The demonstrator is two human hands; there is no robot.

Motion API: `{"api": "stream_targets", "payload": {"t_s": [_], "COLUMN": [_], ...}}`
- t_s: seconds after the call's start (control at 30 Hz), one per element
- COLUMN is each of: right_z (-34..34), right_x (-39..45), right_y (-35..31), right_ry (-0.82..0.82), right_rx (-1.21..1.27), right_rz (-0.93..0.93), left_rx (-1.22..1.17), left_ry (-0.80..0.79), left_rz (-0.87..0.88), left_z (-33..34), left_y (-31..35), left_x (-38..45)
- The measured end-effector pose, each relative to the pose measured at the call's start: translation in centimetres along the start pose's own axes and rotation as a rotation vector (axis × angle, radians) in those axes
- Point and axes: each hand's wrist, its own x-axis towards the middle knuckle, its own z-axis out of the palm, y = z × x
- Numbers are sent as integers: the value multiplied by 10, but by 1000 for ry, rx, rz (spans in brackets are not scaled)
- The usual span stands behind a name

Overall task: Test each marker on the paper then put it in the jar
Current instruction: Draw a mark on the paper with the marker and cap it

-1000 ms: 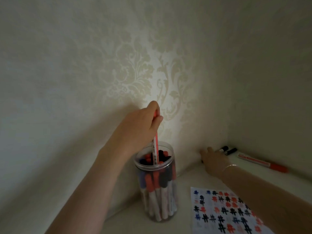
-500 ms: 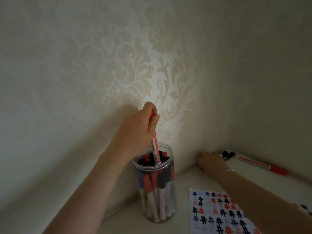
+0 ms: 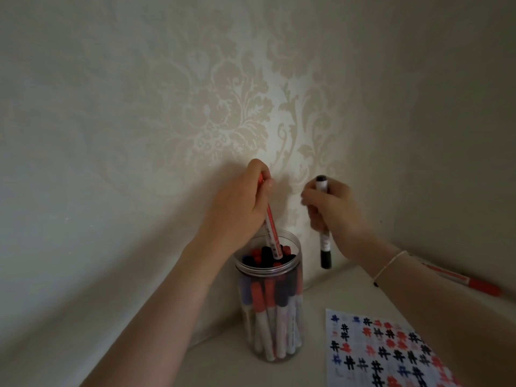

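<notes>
A person's left hand (image 3: 237,208) lowers a red marker (image 3: 74,231) tip-down into the mouth of a clear plastic jar (image 3: 269,303), its fingers and thumb curled round the upper barrel so that the lower end can find a gap among the capped markers standing inside. The jar sits on a pale surface (image 3: 315,297) in a corner, close against patterned wallpaper (image 3: 217,113), and looks nearly full (red, black and blue caps crowd the opening), which likely explains the steep, careful angle of entry. The right hand (image 3: 332,216), a thin bracelet (image 3: 391,265) at its wrist, grips a black marker (image 3: 324,233) upright just beside the jar, cap end hanging down clear of the surface; held ready this way, it appears to be the next one due for testing. The paper (image 3: 391,350) lies flat in front of the right forearm, covered in rows of black, red and blue hash marks, within easy reach for the next stroke. Another red marker (image 3: 469,283) lies on the surface behind the right wrist, along the side wall, seemingly not yet tested. The red marker in the left hand has not been let go.
</notes>
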Motion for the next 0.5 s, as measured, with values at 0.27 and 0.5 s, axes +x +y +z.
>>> {"api": "stream_targets", "payload": {"t_s": [0.27, 0.5], "right_z": [26, 31], "right_x": [0, 7], "right_y": [-8, -9], "right_ry": [-348, -575], "right_rx": [-636, -1095], "right_rz": [77, 45], "left_rx": [130, 119], "left_ry": [-60, -120], "left_rz": [96, 132], "left_z": [-14, -22], "left_y": [-10, -6], "left_x": [-1, -3]}}
